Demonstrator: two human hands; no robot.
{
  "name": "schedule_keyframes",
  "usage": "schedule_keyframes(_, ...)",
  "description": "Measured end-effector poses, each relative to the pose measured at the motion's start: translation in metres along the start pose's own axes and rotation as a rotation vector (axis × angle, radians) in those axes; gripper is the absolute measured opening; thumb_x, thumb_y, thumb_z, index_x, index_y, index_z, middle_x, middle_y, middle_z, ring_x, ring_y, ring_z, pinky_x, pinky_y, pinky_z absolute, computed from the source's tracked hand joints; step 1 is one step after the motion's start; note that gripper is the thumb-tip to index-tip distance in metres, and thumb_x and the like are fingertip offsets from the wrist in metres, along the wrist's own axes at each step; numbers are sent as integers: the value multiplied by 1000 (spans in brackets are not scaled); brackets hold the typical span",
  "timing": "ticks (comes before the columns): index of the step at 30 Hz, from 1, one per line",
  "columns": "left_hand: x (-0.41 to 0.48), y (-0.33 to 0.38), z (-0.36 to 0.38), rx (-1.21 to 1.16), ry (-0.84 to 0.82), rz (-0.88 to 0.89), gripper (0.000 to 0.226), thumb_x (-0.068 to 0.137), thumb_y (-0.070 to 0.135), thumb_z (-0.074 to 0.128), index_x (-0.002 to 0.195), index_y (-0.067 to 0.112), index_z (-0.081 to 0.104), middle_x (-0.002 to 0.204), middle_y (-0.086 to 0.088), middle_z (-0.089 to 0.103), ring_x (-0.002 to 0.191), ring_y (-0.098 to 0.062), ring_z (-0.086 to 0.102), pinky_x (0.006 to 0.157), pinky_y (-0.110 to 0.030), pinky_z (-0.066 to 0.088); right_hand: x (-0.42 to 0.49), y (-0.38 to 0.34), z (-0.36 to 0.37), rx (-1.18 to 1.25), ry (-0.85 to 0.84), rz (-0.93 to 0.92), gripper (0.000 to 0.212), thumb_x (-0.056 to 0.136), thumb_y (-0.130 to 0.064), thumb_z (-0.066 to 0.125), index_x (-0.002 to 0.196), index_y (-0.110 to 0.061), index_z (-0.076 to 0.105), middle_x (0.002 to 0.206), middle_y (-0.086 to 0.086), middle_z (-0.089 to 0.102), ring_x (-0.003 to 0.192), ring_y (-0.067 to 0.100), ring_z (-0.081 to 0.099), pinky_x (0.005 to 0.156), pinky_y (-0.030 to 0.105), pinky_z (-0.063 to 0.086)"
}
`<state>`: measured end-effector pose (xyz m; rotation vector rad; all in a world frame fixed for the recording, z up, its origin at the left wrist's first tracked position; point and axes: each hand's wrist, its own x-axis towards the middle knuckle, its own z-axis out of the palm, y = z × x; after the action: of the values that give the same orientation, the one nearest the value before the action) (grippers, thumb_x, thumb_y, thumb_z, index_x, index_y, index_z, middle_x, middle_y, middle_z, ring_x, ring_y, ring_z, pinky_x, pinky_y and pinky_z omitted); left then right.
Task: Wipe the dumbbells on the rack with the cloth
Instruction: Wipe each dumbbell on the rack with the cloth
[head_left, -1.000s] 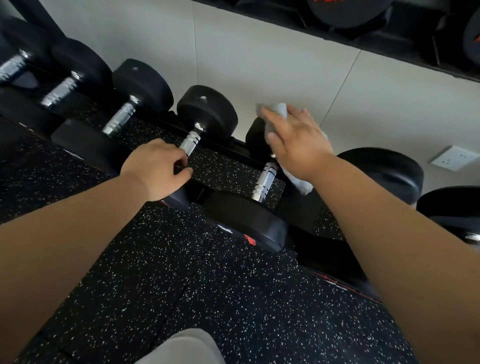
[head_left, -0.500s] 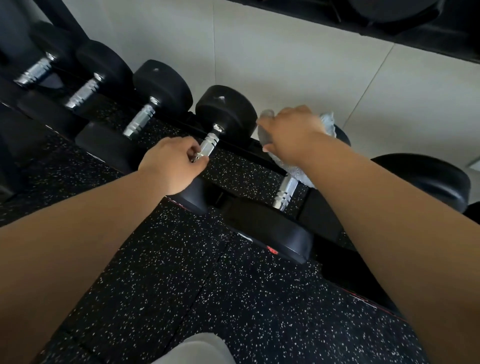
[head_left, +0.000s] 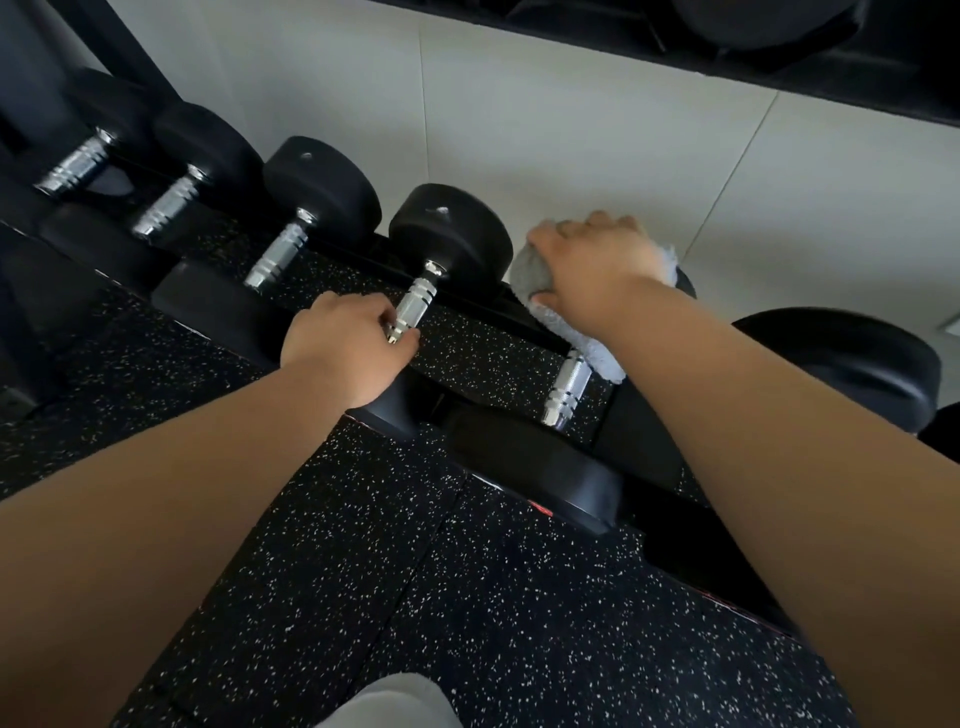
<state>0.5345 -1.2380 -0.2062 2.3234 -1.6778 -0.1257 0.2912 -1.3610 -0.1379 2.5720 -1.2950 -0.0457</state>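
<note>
From the head camera we look down on a black speckled rubber floor (head_left: 363, 571) and a pale tiled wall (head_left: 571, 130), with a low black rack (head_left: 498, 332) running between them from upper left to lower right. On it the dumbbells (head_left: 322, 192) lie side by side, each chrome handle pointing from the near head up toward the wall.

Our right hand (head_left: 592, 265) sits on the far head of one dumbbell, and that head is almost wholly hidden beneath it. The fingers (head_left: 587, 228) curl over the grey cloth (head_left: 535, 275), pressing it against the head; loose cloth hangs below the wrist onto the chrome handle (head_left: 566, 384). That handle runs down and toward us from the fingers, so we judge the next stroke follows this axis, from the far head along the handle to the near head (head_left: 535, 467).

Our left hand (head_left: 343, 353) grips the low end of the neighbouring dumbbell's handle (head_left: 415, 306), fingers wrapped round it, just left of the cloth. The right hand is clearly the nearer one to the wiping work.
</note>
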Motion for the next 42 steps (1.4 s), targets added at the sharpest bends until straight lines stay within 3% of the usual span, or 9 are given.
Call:
schedule_keyframes(8, 3, -2, 1, 38, -17, -7, 47, 94, 70, 52, 113, 30, 66, 99, 5, 66, 111, -23, 53, 80, -40, 45, -76, 53, 8, 450, 45, 362, 71, 92, -58, 68, 144, -22, 36, 119, 14, 62, 106, 39, 62, 82, 45, 51)
schedule_keyframes(17, -1, 1, -5, 10, -56, -81, 49, 89, 75, 50, 116, 38, 64, 104, -1, 61, 99, -25, 58, 81, -41, 52, -39, 18, 10, 432, 134, 272, 62, 101, -60, 49, 149, -23, 34, 143, 9, 52, 131, 35, 47, 106, 51, 38)
schedule_keyframes(21, -5, 7, -8, -12, -32, -57, 42, 95, 65, 57, 116, 31, 68, 89, 5, 50, 99, -26, 56, 85, -43, 52, -74, 32, 25, 736, 175, 497, 54, 108, -49, 40, 150, -15, 34, 140, 17, 54, 126, 39, 52, 98, 47, 43)
schedule_keyframes(25, -3, 4, -5, -31, -14, -41, 42, 96, 64, 58, 117, 29, 68, 83, 8, 43, 97, -23, 49, 83, -42, 49, -102, 28, 38, 741, 41, 686, 60, 110, -45, 34, 155, -7, 21, 151, 26, 43, 126, 46, 55, 99, 49, 49)
schedule_keyframes(29, 0, 0, -2, -8, -13, -57, 45, 94, 68, 54, 119, 33, 66, 101, -3, 54, 94, -24, 53, 76, -38, 45, -69, 13, 27, 664, 220, 424, 59, 110, -39, 35, 162, -19, 16, 171, 9, 16, 154, 37, 23, 124, 50, 24)
schedule_keyframes(31, 2, 0, -1, 2, -14, -60, 44, 94, 68, 54, 117, 33, 65, 102, -2, 52, 92, -23, 53, 75, -37, 44, -46, -3, 14, 560, 222, 236, 55, 110, -35, 33, 161, -16, 21, 164, 13, 33, 155, 34, 22, 126, 48, 16)
schedule_keyframes(33, 1, -2, 0, -1, -12, -58, 41, 93, 69, 52, 112, 35, 63, 100, 1, 53, 95, -23, 55, 75, -36, 44, -37, -26, 1, 640, 180, 81, 52, 111, -36, 32, 158, -13, 30, 138, 17, 59, 132, 33, 52, 108, 41, 38)
schedule_keyframes(35, 0, -1, -2, -11, -18, -61, 40, 92, 68, 53, 109, 33, 63, 99, 1, 55, 96, -24, 58, 75, -36, 45, -45, -49, -2, 770, 107, 38, 51, 112, -40, 30, 156, -15, 38, 120, 14, 68, 111, 30, 63, 84, 32, 42)
schedule_keyframes(42, -1, 13, -14, 27, -28, -27, 41, 98, 52, 56, 118, 18, 67, 95, 0, 60, 101, -31, 60, 86, -46, 53, -58, -80, 7, 1220, -461, 337, 64, 108, -57, 23, 164, -25, 22, 156, 10, 48, 142, 24, 45, 115, 28, 31)
